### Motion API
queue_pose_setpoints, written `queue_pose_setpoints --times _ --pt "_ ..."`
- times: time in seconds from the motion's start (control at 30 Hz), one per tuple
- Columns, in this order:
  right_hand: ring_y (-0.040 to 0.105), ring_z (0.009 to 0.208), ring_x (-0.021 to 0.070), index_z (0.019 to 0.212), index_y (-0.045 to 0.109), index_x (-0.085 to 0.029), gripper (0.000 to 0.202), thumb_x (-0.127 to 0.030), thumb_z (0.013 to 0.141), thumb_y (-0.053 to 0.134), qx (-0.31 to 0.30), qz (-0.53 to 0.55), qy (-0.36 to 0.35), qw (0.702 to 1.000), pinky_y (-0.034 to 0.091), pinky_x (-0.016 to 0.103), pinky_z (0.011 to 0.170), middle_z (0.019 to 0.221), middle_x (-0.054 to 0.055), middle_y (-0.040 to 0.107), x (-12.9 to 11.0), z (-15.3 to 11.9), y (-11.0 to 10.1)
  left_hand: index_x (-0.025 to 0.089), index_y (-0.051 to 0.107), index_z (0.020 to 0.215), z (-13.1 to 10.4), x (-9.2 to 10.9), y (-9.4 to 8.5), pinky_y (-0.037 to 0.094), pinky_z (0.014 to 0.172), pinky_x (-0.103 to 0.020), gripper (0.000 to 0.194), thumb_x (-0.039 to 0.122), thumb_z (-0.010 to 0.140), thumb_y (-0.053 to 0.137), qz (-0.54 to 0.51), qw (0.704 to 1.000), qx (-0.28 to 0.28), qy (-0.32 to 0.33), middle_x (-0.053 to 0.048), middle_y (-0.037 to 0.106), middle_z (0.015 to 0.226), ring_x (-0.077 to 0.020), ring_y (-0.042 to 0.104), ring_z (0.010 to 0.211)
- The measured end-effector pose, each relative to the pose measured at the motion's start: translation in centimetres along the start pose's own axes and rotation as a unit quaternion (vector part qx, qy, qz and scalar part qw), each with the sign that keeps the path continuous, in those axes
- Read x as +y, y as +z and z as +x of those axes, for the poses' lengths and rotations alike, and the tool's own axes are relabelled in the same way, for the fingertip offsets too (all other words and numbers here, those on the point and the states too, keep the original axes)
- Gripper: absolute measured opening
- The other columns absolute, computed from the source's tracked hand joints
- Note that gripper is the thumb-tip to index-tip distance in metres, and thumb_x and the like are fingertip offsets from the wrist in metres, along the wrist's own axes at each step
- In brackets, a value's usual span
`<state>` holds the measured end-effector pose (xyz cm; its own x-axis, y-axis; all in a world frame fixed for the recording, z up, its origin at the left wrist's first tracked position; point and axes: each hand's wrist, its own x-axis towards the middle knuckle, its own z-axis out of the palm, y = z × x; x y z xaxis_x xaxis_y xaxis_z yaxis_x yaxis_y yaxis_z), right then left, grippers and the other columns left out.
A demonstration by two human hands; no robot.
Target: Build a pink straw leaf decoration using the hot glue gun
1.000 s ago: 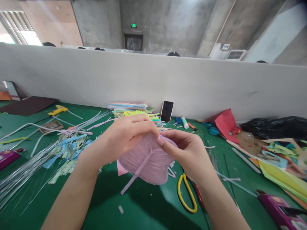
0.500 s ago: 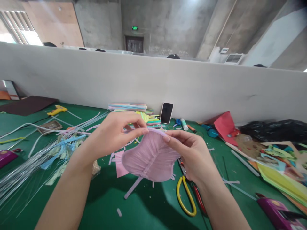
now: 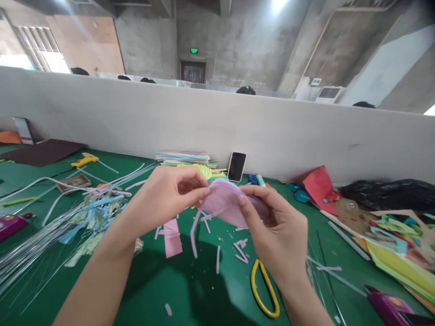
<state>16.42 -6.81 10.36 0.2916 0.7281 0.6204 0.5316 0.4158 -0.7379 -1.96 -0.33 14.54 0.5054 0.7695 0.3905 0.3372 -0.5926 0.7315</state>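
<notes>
The left hand (image 3: 176, 194) and the right hand (image 3: 275, 226) are close to each other but not touching. Both are holding one soft purple petal (image 3: 222, 203) up above the green table (image 3: 149, 294), in front of the person. The left thumb and finger pinch its left edge. The right thumb presses on its front, and the other right fingers are mostly behind it, so I cannot tell just how they hold on. A thin purple strip (image 3: 194, 235) hangs down near the left fingertips; I cannot tell where its top end is joined. Under the hands, a pink paper (image 3: 173, 242) lies on the table, with little purple bits (image 3: 241, 257) to the right of it. A yellow handle (image 3: 265, 294) lies near the right wrist. Farther back, a phone (image 3: 237, 166) leans on the white wall (image 3: 204, 117), just beside a pile of colored strips (image 3: 183, 157). A yellow glue gun (image 3: 84, 160) lies over on the left.
</notes>
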Motion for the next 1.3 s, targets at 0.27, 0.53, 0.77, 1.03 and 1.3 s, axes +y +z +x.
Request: queue_pose_setpoints --times 0.27,0.53,0.77,1.03,1.3 --pt "0.065 0.075 0.019 0.084 0.07 -0.024 0.016 -0.039 0.081 0.068 -0.042 0.083 0.082 0.992 0.052 0.032 0.07 0.081 0.002 0.071 0.6 0.7 -0.1 0.02 0.062 0.078 0.5 -0.8 0.4 0.061 0.057 -0.024 0.013 0.031 0.082 0.068 -0.076 0.995 -0.02 -0.054 -0.001 0.074 0.069 -0.0171 0.072 0.063" --pt "0.062 0.069 0.0159 0.082 0.071 -0.024 0.017 -0.04 0.076 0.073 -0.081 0.156 0.141 0.974 0.049 0.028 0.061 0.079 0.001 0.071 1.0 1.1 -0.9 0.022 0.071 0.089 0.8 -1.0 0.5 0.054 0.049 -0.023 0.015 0.034 0.08 0.069 -0.033 0.999 -0.014 -0.026 0.002 0.069 0.061 -0.0146 0.066 0.054" --pt "0.059 0.065 0.0097 0.084 0.072 -0.025 0.014 -0.036 0.077 0.076 -0.125 0.22 0.139 0.957 0.046 0.019 0.056 0.078 -0.001 0.07 2.2 1.5 -1.6 0.021 0.077 0.089 1.1 -0.7 0.7 0.052 0.064 -0.021 0.015 0.03 0.081 0.069 -0.052 0.998 -0.044 -0.014 0.0 0.076 0.084 -0.0145 0.068 0.077" --pt "0.065 0.095 0.0163 0.118 0.067 -0.037 0.03 -0.028 0.09 0.06 -0.162 0.145 0.031 0.976 0.051 0.03 0.081 0.107 0.0 0.072 2.9 1.9 -1.8 0.021 0.078 0.089 1.5 -1.4 1.6 0.048 0.067 -0.021 0.017 0.033 0.083 0.067 -0.063 0.996 -0.047 -0.028 0.001 0.077 0.086 -0.0138 0.066 0.079" --pt "0.057 0.078 0.0125 0.124 0.065 -0.032 0.04 -0.017 0.093 0.043 -0.193 -0.01 -0.064 0.979 0.043 0.025 0.062 0.103 0.002 0.066 2.7 2.2 -1.7 0.021 0.067 0.119 2.1 -2.0 2.6 0.041 0.053 -0.02 0.037 0.031 0.083 0.068 -0.134 0.989 -0.051 -0.034 0.004 0.065 0.065 -0.0087 0.053 0.057"
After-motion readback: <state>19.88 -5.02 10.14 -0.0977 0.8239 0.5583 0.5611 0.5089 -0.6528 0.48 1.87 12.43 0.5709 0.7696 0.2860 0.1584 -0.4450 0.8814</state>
